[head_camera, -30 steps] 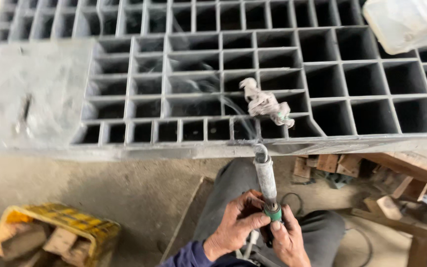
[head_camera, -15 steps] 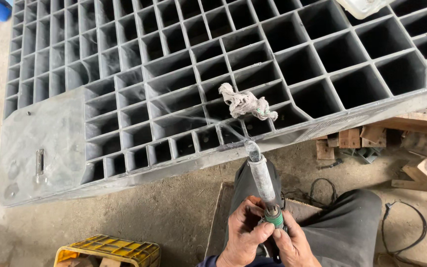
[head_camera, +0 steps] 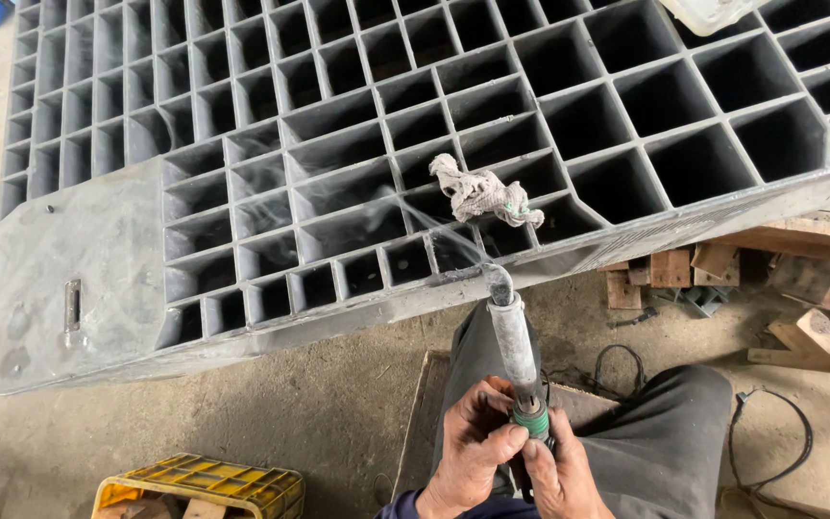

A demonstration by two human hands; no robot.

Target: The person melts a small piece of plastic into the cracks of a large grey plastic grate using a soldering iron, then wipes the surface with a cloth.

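Note:
Both of my hands grip the green-banded handle of a long grey heating iron [head_camera: 513, 338]. My left hand [head_camera: 473, 447] wraps the handle from the left and my right hand [head_camera: 557, 473] from the right. The iron's bent tip [head_camera: 494, 279] touches the front edge of a large grey plastic grid pallet [head_camera: 108, 279]. Thin smoke rises from the tip over the grid cells. A crumpled dirty rag [head_camera: 480, 192] lies on the grid just above the tip. My knees in grey trousers [head_camera: 665, 432] are below the pallet's edge.
A yellow plastic crate [head_camera: 202, 485] with wood pieces stands at the bottom left. Wooden blocks and scraps [head_camera: 799, 288] lie under the pallet's right side. A black cable [head_camera: 780, 432] loops on the concrete floor. A white container's corner [head_camera: 713, 12] rests on the grid top right.
The view has shifted, so the pallet now looks tilted and more of its left side shows. The iron's tip stays at the pallet's front edge and smoke drifts up.

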